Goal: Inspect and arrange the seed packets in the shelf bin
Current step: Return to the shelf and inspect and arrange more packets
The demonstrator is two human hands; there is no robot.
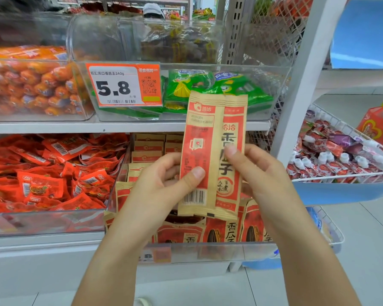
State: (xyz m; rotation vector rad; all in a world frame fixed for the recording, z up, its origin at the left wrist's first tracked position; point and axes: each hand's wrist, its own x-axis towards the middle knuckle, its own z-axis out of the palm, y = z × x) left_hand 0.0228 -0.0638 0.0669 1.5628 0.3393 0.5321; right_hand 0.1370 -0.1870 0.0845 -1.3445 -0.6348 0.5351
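Across the shelving [128,127] we face clear bins: orange sausages [31,85] upper left, red packets [49,173] lower left, a wire basket [341,164] of sweets crowding the right. Between these sits the seed packets' shelf bin [208,250], its clear front rim below our wrists. We hold two seed packets [212,155] upright above it, left hand [155,184] thumb and right hand [259,173] fingers [231,151] pinching them.

You're in a shop, snack aisle. White shelves [128,127] carry clear plastic bins [274,102] piled with packaged snacks: orange sausages [31,85], red packets [42,173], green packs [186,87]. An orange price tag [124,85] reads 5.8, with barcode and QR code. A wire basket [341,133] of sweets hangs right.
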